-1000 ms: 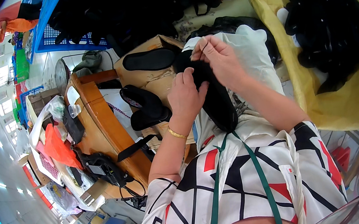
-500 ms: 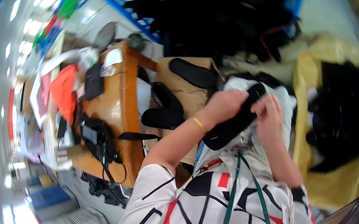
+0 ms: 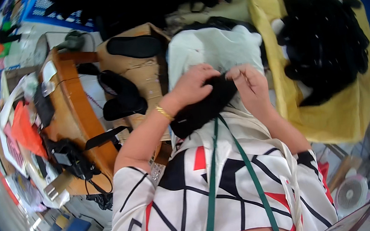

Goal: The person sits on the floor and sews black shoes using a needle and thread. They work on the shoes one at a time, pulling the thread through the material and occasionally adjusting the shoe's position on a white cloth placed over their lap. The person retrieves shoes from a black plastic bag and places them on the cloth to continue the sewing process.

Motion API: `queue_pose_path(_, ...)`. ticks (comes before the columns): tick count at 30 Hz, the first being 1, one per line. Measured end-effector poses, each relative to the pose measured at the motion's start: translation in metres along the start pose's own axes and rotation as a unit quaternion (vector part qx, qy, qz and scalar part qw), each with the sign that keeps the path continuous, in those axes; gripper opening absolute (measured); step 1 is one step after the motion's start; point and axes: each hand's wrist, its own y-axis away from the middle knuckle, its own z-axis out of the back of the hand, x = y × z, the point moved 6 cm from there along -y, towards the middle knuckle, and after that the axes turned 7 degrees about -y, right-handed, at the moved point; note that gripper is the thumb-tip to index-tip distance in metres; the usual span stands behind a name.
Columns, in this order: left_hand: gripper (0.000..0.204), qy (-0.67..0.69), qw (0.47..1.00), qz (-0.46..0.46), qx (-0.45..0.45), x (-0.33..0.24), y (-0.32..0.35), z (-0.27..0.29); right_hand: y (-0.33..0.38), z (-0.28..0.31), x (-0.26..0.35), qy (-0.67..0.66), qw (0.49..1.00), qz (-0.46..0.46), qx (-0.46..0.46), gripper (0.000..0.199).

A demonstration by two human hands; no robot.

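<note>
A black slipper (image 3: 200, 113) with a small light mark at its near end lies slantwise over my lap. My left hand (image 3: 194, 86) is closed on its far part, the fingertips meeting near the far edge. Thumb and fingers of my right hand (image 3: 249, 84) pinch at the far right tip; any smaller thing between them is too small to make out. Beyond my hands, a white bag (image 3: 210, 45) is spread. To the left, another black slipper (image 3: 120, 94) and a black sole (image 3: 134, 47) rest on a cardboard box (image 3: 150, 68).
A yellow sack (image 3: 282, 102) full of black pieces (image 3: 326, 43) stands at the right. Farther left is a wooden table (image 3: 82, 111) with a black bag (image 3: 70, 155) and a strap (image 3: 105, 137) over its edge. A blue crate (image 3: 55, 13) stands at the far left, a fan (image 3: 351, 192) at the lower right.
The view has swung to the right and down. My left hand has opened its fist somewhat and shifted along the slipper; both hands now meet close together at its far end.
</note>
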Motion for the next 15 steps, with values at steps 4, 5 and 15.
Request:
queue_pose_path(4,0.015,0.084,0.971,0.215,-0.06,-0.001,-0.009,0.018,-0.012,0.019,0.013,0.131,0.986,0.105,0.013,0.003)
queue_pose_path(5,0.012,0.1,0.966,0.238,-0.019,0.002,-0.009,0.011,-0.011,0.015,0.016,0.141,0.983,0.119,0.027,0.004)
queue_pose_path(15,0.02,0.239,0.904,0.352,0.047,0.013,0.017,-0.018,-0.014,0.076,-0.028,0.22,0.96,-0.154,0.078,0.011)
